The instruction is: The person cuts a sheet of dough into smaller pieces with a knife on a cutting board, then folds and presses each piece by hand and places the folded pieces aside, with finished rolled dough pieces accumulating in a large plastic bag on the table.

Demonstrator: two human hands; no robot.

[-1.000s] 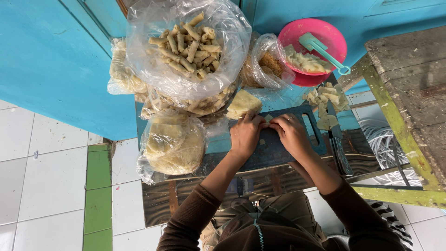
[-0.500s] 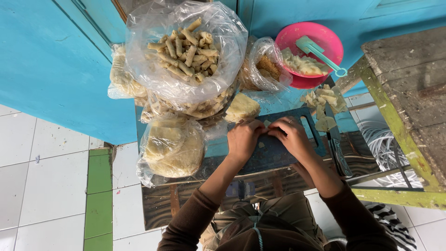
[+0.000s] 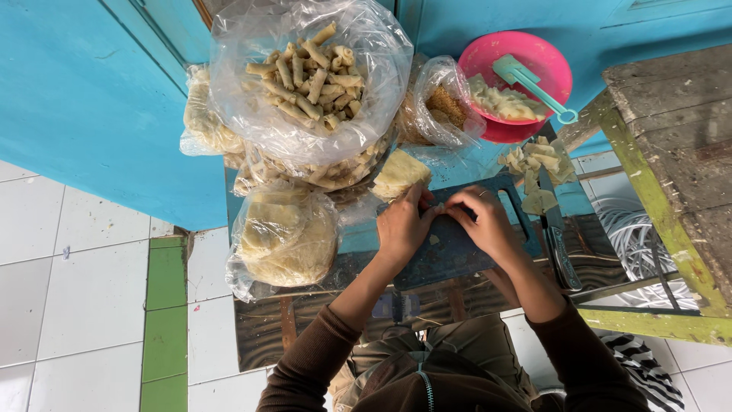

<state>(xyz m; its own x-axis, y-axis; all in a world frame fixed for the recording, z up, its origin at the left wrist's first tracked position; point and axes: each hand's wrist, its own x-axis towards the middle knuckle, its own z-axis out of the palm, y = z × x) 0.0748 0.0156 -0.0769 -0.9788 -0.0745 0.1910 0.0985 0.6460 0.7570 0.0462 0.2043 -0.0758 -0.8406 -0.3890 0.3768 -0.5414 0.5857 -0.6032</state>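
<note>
While both hands meet over the dark cutting board [image 3: 457, 244], I see the left hand [image 3: 402, 225] and right hand [image 3: 482, 221] pinching something small between curled fingertips (probably a wrapper, too hidden to tell). A stack of wrappers [image 3: 398, 174] lies just beside the left hand, below the bag of rolls [image 3: 309, 76].

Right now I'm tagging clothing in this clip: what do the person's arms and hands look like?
Both arms wear long dark brown sleeves ending at the wrists. The left hand and right hand are bare, without gloves. The right hand seems to have a thin ring on one finger.
</note>
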